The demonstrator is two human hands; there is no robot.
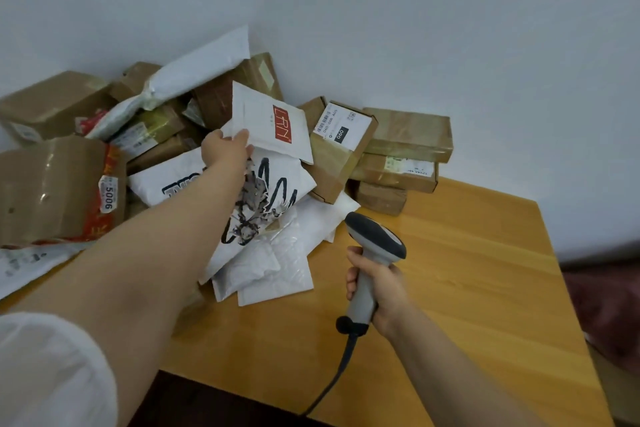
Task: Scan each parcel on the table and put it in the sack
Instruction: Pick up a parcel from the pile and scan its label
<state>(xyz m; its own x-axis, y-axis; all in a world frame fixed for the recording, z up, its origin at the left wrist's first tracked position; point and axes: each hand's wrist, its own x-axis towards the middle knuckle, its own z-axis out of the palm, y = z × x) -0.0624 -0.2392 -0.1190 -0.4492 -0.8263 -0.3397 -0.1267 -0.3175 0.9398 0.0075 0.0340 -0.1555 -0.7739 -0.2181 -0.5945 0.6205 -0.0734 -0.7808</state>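
So this is the pick-up part of the cycle, I'd say. The left hand point(227, 149) is stretched out to the far side of the pile point(156, 135), and its fingers point(242, 136) are pinching the near-left corner of a white mailer point(273, 121) with a red logo. The mailer sits tilted on top of the heap. It leans over a printed bag point(266, 191), with a labelled box point(337, 142) just to its right.

The right hand point(377, 291) is nearer, over the bare right part of the counter point(467, 270). Its fingers point(352, 282) are wrapped round the scanner point(375, 236) handle, and the head points away toward the pile.

Nothing looks scanned on this one yet. The face that's up only shows the logo and I can't see a barcode, so my guess is the mailer has to come off the heap and get flipped before the scanner can read it. It's a thin corner grip on a floppy bag, so it might sag or drag a neighbour along.

The sack isn't in view, so I've no idea which way the mailer goes after that. Plenty of parcels left.
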